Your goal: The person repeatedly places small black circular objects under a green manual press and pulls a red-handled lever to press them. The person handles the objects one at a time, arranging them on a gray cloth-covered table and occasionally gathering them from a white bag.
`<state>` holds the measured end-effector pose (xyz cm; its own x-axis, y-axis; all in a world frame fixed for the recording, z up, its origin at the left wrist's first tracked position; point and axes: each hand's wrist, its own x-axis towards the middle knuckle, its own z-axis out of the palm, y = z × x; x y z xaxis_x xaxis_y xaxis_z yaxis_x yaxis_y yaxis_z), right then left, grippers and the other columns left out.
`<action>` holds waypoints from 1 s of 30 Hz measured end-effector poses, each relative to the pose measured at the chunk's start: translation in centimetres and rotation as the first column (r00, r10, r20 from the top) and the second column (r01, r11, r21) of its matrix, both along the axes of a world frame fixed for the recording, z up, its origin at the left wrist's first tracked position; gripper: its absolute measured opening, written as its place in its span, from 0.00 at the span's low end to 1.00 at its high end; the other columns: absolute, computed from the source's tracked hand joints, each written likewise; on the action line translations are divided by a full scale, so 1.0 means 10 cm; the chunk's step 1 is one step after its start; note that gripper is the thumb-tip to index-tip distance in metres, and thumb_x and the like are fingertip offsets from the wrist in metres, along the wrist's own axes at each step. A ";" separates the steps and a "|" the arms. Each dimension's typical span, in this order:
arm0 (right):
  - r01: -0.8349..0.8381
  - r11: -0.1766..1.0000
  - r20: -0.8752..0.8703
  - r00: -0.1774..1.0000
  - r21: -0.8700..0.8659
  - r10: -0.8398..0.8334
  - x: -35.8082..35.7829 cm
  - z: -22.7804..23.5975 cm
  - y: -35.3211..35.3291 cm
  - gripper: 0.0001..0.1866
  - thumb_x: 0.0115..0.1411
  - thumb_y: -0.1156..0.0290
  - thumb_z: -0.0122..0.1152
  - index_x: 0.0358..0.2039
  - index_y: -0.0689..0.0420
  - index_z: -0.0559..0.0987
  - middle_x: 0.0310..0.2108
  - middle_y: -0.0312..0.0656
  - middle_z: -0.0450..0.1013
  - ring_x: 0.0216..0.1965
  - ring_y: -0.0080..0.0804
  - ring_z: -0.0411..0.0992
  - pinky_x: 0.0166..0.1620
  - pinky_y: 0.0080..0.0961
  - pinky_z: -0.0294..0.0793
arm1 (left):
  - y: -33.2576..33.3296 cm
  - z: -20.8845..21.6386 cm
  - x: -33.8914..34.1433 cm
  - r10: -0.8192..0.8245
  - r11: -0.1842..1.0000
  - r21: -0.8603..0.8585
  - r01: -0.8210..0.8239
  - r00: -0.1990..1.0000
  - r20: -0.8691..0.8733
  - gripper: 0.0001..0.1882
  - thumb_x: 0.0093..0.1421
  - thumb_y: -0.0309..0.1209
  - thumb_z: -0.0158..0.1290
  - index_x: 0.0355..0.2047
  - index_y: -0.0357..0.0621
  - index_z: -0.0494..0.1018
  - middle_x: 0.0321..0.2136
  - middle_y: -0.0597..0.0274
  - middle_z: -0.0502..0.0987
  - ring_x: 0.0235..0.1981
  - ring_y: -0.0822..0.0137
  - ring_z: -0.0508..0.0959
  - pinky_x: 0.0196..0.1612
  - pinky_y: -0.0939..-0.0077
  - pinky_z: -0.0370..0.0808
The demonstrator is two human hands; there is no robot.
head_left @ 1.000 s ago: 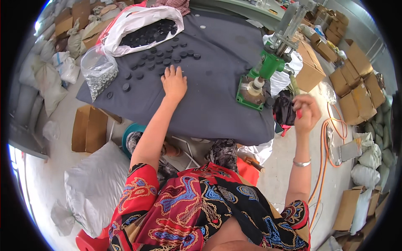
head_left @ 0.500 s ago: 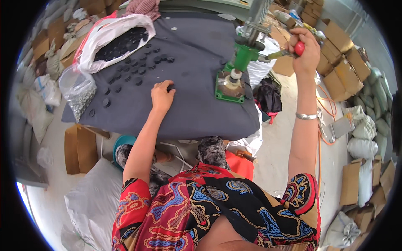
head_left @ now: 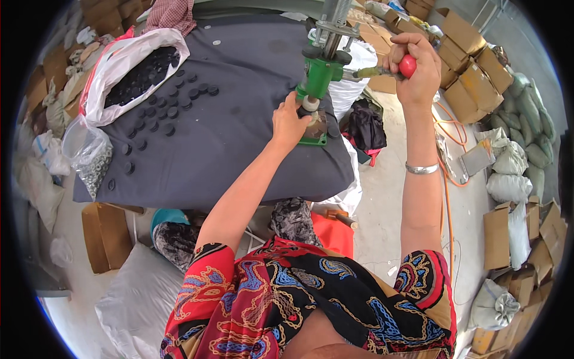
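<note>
A green hand press [head_left: 317, 78] with a steel spring column stands at the right of the cloth-covered table. My left hand [head_left: 288, 124] is at its base, thumb and fingers curled in around the pale ram tip [head_left: 310, 103]. Whatever sits between those fingertips is hidden. Out to the right, my right hand [head_left: 422, 75] is closed around the red ball knob [head_left: 408, 66] of the press lever [head_left: 366, 72]. Several round black caps [head_left: 169, 130] lie loose on the left part of the dark cloth [head_left: 239, 119].
An open white sack [head_left: 97, 106] of black pieces lies at the table's left, with a clear bag of small metal parts [head_left: 95, 158] by the edge. Cardboard boxes [head_left: 472, 81] and filled sacks [head_left: 529, 110] crowd the right. An orange hose [head_left: 445, 197] runs along the floor.
My left hand has moved right from the middle of the cloth to the press base. My right hand stays on the lever knob. The whole view has shifted slightly.
</note>
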<state>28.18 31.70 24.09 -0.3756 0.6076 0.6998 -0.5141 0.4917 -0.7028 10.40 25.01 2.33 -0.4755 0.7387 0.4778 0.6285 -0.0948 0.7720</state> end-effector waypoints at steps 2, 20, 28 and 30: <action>0.007 1.000 -0.001 1.000 0.015 -0.007 0.02 -0.03 -0.04 0.15 0.55 0.73 0.42 0.31 0.71 0.75 0.16 0.43 0.66 0.16 0.28 0.63 0.26 0.28 0.69 | 0.05 0.02 0.01 -0.003 1.000 -0.031 0.004 0.999 0.043 0.39 0.46 0.27 0.65 0.58 0.34 0.61 0.43 0.47 0.79 0.46 0.50 0.78 0.50 0.64 0.72; 0.194 0.816 0.073 0.958 0.545 -0.277 0.38 -1.43 -0.57 0.09 0.53 0.75 0.48 0.26 0.67 0.75 0.21 0.45 0.69 0.27 0.35 0.69 0.39 0.38 0.72 | -0.91 -0.01 -0.97 0.364 0.928 0.061 -0.367 0.861 -0.354 0.28 0.51 0.31 0.59 0.54 0.41 0.68 0.51 0.48 0.72 0.53 0.49 0.70 0.54 0.54 0.67; 0.069 0.983 0.093 0.992 0.169 -0.085 0.24 -0.62 -0.33 0.12 0.57 0.75 0.43 0.31 0.67 0.75 0.19 0.41 0.67 0.22 0.26 0.65 0.27 0.23 0.66 | -1.79 -0.37 -2.13 0.484 0.664 -0.208 -0.718 0.625 -0.613 0.23 0.57 0.34 0.54 0.53 0.40 0.68 0.54 0.48 0.69 0.51 0.47 0.71 0.52 0.53 0.68; 0.020 0.990 0.083 0.996 0.137 -0.032 0.16 -0.37 -0.18 0.13 0.58 0.74 0.43 0.33 0.67 0.75 0.19 0.40 0.66 0.21 0.26 0.64 0.27 0.24 0.66 | -1.80 -0.39 -2.01 0.428 0.698 -0.242 -0.674 0.664 -0.613 0.22 0.55 0.34 0.56 0.51 0.40 0.71 0.50 0.52 0.73 0.46 0.51 0.74 0.49 0.55 0.69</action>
<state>29.77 29.87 20.40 -0.4220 0.5195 0.7430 -0.4415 0.5981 -0.6689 -9.70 7.04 -1.55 -0.6583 0.5864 0.4720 0.7317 0.6459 0.2179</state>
